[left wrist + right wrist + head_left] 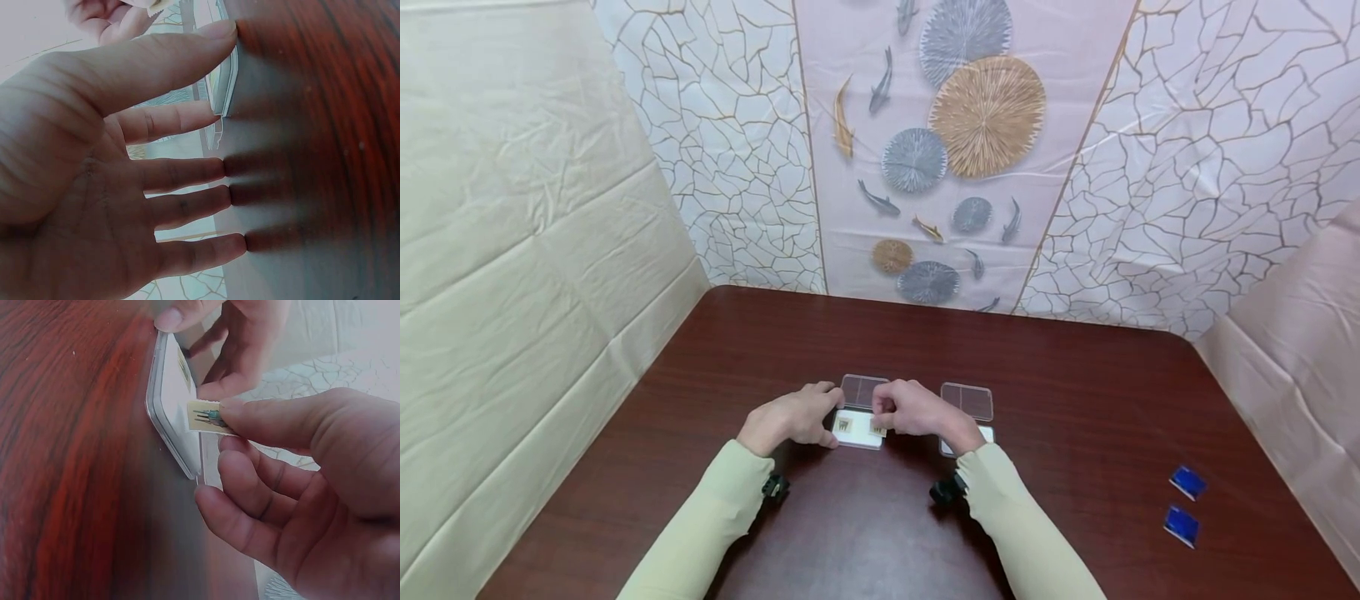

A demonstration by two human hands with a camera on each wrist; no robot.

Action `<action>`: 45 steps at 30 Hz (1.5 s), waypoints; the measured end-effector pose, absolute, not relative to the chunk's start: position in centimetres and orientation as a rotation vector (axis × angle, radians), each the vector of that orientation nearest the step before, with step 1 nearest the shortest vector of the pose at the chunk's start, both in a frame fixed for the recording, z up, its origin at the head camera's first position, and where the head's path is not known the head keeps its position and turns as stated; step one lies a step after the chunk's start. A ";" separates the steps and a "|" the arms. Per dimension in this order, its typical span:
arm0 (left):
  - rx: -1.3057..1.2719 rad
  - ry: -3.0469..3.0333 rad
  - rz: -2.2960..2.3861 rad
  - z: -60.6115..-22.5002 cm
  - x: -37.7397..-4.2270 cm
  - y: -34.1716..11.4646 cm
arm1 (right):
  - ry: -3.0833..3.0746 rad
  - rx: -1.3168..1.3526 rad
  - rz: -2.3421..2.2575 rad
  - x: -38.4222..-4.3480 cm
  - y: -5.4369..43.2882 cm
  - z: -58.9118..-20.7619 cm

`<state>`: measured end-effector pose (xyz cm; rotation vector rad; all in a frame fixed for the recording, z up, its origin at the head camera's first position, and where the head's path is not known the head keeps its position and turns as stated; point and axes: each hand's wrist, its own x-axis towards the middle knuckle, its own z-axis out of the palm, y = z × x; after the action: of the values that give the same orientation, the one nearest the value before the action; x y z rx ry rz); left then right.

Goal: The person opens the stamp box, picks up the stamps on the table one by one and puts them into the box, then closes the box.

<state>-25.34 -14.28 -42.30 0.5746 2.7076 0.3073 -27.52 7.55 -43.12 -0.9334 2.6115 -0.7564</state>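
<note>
A small stamp (201, 415) is hanging in the pinch of the right hand (913, 407), over the right half of an opened clear case (859, 447) near the middle of the tabletop (1075, 525). Another stamp (844, 424) is lying in the case's left half. The left hand (797, 415) is holding its fingers extended, its thumb touching the case; its wrist view is showing fingertips meeting the tabletop. Only the head view is showing two blue packets (1187, 482) near the right edge and a second case (988, 434), partly hidden behind the right wrist.

The right hand (913, 407) and wrist (964, 433) hide part of the right white case (947, 448), the thumb (275, 419) covers one end of the stamp (202, 416), and detail on the near blue packet (1182, 526) is indistinct.
</note>
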 end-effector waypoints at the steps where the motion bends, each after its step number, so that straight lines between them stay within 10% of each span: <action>1: 0.571 2.707 0.306 -42.3 -25.4 -14.3 | 2.610 -0.939 -0.756 -27.5 7.4 -43.1; 45: 0.586 2.706 0.279 -42.3 -25.3 -14.3 | 2.720 -0.774 -0.705 -27.1 5.0 -44.2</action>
<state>-25.34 -14.29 -42.28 0.5857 2.7058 0.2789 -27.12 5.01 -44.21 -0.7744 2.7201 -0.7051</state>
